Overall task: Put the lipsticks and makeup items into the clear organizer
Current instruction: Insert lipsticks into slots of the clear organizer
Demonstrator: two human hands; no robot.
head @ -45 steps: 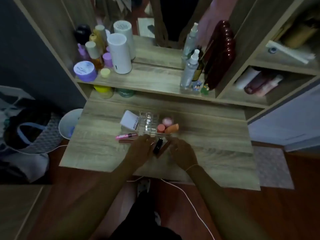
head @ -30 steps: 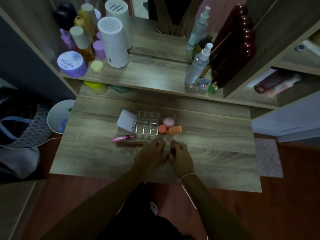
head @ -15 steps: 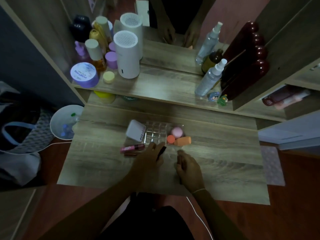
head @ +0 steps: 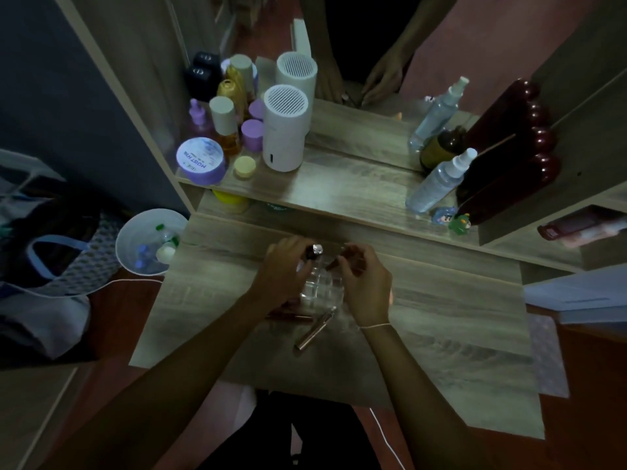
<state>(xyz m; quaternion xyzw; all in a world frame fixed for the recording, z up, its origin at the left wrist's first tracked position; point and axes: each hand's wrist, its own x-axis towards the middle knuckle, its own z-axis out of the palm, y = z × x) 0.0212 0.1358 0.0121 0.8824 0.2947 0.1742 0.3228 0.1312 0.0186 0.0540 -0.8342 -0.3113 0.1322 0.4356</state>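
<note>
The clear organizer (head: pixel 320 286) stands on the wooden desk, partly covered by both hands. My left hand (head: pixel 283 269) is over its left side, fingers shut on a dark lipstick with a silver end (head: pixel 314 251). My right hand (head: pixel 364 283) is over its right side and pinches a small brown lipstick (head: pixel 334 264) above the compartments. A slim metallic tube (head: pixel 315 329) lies on the desk just in front of the organizer. Another reddish tube (head: pixel 291 315) lies under my left wrist. The sponges and the white item are hidden by my hands.
The shelf above holds a white cylinder device (head: pixel 285 128), a purple jar (head: pixel 202 161), several bottles and a spray bottle (head: pixel 441 181). A mirror stands behind. A white bin (head: pixel 149 245) sits on the floor left of the desk. Bags lie at the far left.
Both hands have moved forward from the desk's front to over the organizer. Each now holds a lipstick above the compartments. The metallic tube is left lying on the desk.
</note>
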